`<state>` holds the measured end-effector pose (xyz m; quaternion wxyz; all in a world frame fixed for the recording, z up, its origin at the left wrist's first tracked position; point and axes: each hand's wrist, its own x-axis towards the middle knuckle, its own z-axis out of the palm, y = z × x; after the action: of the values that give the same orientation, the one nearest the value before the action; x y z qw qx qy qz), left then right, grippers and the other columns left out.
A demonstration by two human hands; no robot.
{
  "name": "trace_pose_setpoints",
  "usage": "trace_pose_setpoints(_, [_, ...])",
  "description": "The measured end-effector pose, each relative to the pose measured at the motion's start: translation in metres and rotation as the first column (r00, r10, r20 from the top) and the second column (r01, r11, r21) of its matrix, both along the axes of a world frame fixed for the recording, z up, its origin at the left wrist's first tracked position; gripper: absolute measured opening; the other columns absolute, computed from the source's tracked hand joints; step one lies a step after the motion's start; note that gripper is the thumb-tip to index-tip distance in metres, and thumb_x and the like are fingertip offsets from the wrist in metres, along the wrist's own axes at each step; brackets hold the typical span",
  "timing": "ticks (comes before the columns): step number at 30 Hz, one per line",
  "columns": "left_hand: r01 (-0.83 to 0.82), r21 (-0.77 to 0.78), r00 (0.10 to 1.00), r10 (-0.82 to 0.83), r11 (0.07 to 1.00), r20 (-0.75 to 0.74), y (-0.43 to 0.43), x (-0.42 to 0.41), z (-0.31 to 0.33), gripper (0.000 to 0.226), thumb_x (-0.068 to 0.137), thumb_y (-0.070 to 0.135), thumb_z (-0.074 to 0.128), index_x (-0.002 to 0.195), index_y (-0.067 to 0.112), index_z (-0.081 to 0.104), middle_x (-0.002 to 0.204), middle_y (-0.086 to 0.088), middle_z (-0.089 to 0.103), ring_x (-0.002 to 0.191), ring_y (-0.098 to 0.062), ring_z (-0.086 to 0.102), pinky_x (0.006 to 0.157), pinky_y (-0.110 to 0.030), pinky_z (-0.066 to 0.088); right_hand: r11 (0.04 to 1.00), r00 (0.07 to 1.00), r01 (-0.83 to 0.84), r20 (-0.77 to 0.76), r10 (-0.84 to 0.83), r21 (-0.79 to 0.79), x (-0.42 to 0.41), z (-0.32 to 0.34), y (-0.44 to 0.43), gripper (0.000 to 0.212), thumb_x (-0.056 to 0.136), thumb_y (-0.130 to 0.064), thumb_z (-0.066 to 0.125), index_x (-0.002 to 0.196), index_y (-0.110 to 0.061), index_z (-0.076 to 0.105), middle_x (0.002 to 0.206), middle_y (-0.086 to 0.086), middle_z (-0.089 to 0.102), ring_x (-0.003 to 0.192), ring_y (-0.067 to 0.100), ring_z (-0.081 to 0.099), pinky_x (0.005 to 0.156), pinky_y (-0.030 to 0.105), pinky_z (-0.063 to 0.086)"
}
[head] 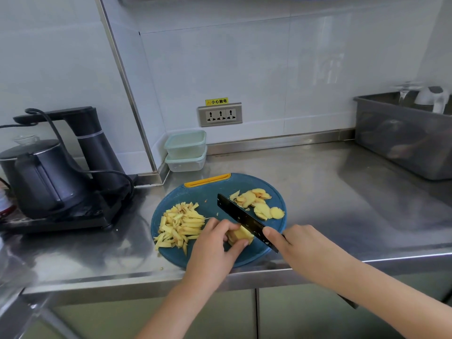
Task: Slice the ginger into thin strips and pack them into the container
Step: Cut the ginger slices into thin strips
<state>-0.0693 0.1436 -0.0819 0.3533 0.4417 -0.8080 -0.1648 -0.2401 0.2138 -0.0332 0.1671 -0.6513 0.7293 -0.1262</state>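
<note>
A round blue cutting board [210, 192] lies on the steel counter. On its left is a heap of thin ginger strips [179, 225]; flat ginger slices [259, 203] lie at its right. My left hand [215, 243] pinches a stack of ginger slices [241, 235] near the board's front. My right hand [303, 245] grips a black knife [238, 214], index finger along the blade, which rests against the stack's right side. Two lidded clear containers [186, 150] are stacked at the back wall.
A black kettle [36, 177] and water dispenser [95, 143] stand on a black tray at the left. A grey bin [403, 140] sits at the right rear. A wall socket [220, 115] is behind the board. The counter's front edge runs just below the board.
</note>
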Motion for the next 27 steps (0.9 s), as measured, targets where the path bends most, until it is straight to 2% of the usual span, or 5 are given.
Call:
trace_pose_setpoints(15, [-0.023, -0.003, 0.999, 0.023, 1.000, -0.031, -0.003, 0.000, 0.000, 0.030, 0.077, 0.034, 0.075, 0.105, 0.029, 0.066, 0.085, 0.021, 0.045, 0.085, 0.013, 0.043, 0.071, -0.002, 0.034, 0.987, 0.997, -0.061, -0.043, 0.069, 0.150, -0.002, 0.008, -0.021, 0.055, 0.100, -0.052, 0.014, 0.067, -0.016, 0.040, 0.067, -0.002, 0.045, 0.056, 0.006, 0.039, 0.055, 0.018, 0.033])
trace_pose_setpoints(18, [-0.022, -0.003, 0.999, 0.022, 1.000, -0.035, -0.003, 0.000, -0.001, 0.029, 0.077, 0.033, 0.076, 0.103, 0.029, 0.066, 0.084, 0.021, 0.045, 0.087, 0.013, 0.043, 0.071, -0.002, 0.034, 0.990, 0.998, -0.064, -0.012, 0.066, 0.128, 0.005, 0.007, -0.026, 0.053, 0.102, -0.049, 0.017, 0.067, -0.016, 0.039, 0.067, -0.002, 0.044, 0.056, 0.007, 0.038, 0.055, 0.019, 0.032])
trace_pose_setpoints(22, [-0.019, -0.006, 0.998, 0.019, 1.000, -0.052, -0.001, 0.000, -0.001, 0.027, 0.076, 0.031, 0.077, 0.101, 0.026, 0.067, 0.084, 0.018, 0.047, 0.086, 0.011, 0.044, 0.070, -0.002, 0.033, 0.986, 0.989, 0.046, 0.135, -0.067, 0.158, 0.000, 0.004, -0.032, 0.053, 0.101, -0.051, 0.020, 0.067, -0.015, 0.040, 0.063, 0.002, 0.047, 0.052, 0.010, 0.043, 0.052, 0.022, 0.037])
trace_pose_setpoints(25, [-0.020, -0.010, 0.998, 0.020, 1.000, -0.057, 0.001, 0.000, 0.000, 0.027, 0.077, 0.031, 0.076, 0.102, 0.027, 0.066, 0.084, 0.018, 0.047, 0.088, 0.011, 0.044, 0.073, -0.003, 0.034, 0.970, 0.894, 0.109, 0.405, -0.191, 0.218, -0.010, -0.001, -0.023, 0.053, 0.099, -0.054, 0.027, 0.065, -0.015, 0.041, 0.052, 0.003, 0.043, 0.039, 0.011, 0.039, 0.042, 0.025, 0.035])
trace_pose_setpoints(27, [-0.020, -0.013, 0.998, 0.019, 1.000, -0.055, 0.002, -0.001, 0.001, 0.027, 0.077, 0.031, 0.075, 0.102, 0.028, 0.065, 0.085, 0.019, 0.047, 0.089, 0.013, 0.043, 0.073, -0.003, 0.034, 0.971, 0.860, 0.111, 0.469, -0.200, 0.211, -0.012, -0.005, -0.017, 0.054, 0.099, -0.055, 0.029, 0.063, -0.015, 0.042, 0.049, 0.002, 0.040, 0.037, 0.011, 0.037, 0.041, 0.024, 0.033])
